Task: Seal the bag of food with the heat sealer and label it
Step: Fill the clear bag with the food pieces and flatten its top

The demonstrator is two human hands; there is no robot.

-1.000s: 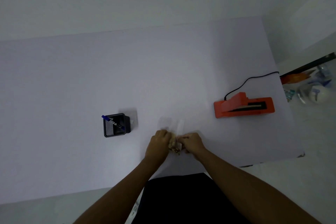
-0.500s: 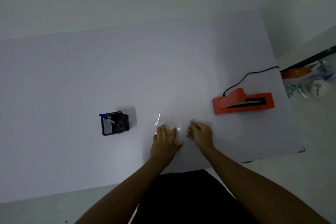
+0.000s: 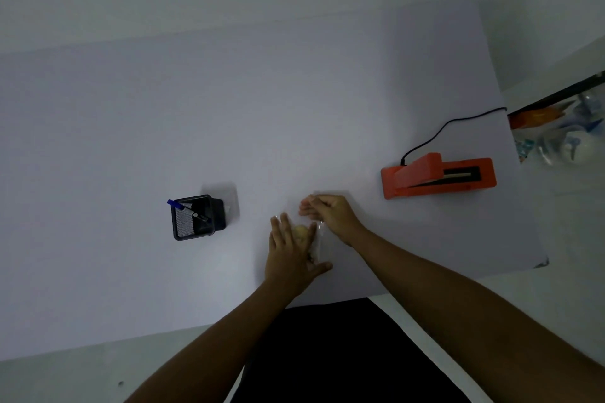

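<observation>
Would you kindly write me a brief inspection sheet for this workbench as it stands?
Surface: white table, mostly bare.
Job's things: clear bag with yellowish food, flat near front edge; orange heat sealer to its right, arm raised.
Clutter: black pen holder with blue pen, left.
Grippers: left hand flat on bag; right hand pinching its far end.
Cables: black cord running off the right edge.
Surroundings: blurred items on the right.

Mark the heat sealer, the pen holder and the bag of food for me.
heat sealer [image 3: 438,178]: head view, on its orange body.
pen holder [image 3: 196,219]: head view, inside the black mesh box.
bag of food [image 3: 302,234]: head view, on the yellowish food showing through the clear plastic beside the left hand.
</observation>
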